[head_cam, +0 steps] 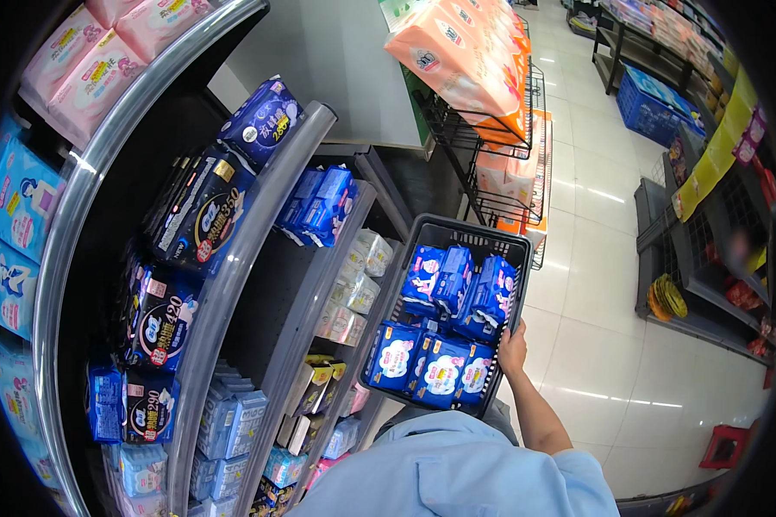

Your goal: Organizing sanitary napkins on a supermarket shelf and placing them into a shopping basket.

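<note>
My right hand (512,348) grips the right side of a black plastic basket (529,258) held in front of my body. Inside the basket lie several dark blue packs of sanitary pads (443,368), some with white cloud shapes on the front. My left hand is out of view. On the left, shelves hold black and blue packs of pads (213,213). A purple-blue pack (262,123) lies on an upper shelf, and similar blue packs (320,203) rest on the shelf below, above and left of the basket.
Curved clear-edged shelves (223,284) run along the left. Beyond the basket stands a black wire rack (478,129) with orange tissue packs (456,58). On the right are grey shelving (659,245), a blue crate (653,106) and a red stool (724,446) on the tiled floor.
</note>
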Available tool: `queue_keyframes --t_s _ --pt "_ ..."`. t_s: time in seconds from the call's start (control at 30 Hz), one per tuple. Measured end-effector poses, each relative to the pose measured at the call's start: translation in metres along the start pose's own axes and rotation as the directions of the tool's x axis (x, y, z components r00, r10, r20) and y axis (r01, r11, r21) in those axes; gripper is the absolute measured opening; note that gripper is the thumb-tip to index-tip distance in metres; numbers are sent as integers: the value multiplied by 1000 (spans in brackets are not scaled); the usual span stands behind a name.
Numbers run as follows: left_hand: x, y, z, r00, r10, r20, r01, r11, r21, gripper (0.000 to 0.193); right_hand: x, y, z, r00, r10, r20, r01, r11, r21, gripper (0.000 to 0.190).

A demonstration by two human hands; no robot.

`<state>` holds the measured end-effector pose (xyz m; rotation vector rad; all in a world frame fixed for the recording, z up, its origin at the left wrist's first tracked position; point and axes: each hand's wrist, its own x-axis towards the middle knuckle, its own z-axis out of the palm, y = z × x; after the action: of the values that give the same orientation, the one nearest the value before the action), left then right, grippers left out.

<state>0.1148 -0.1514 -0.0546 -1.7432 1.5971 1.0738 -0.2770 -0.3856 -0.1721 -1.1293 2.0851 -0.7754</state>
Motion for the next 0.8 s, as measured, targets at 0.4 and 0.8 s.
queue_keyframes --t_s 0.4,0.8 --pt "1 -4 -8 1000 -8 -21 7 999 -33 52 0 0 -2 999 37 6 -37 999 -18 49" --pt "27 4 -30 998 57 -27 -57 998 -25 53 1 6 3 1000 -5 -31 5 1000 7 47"
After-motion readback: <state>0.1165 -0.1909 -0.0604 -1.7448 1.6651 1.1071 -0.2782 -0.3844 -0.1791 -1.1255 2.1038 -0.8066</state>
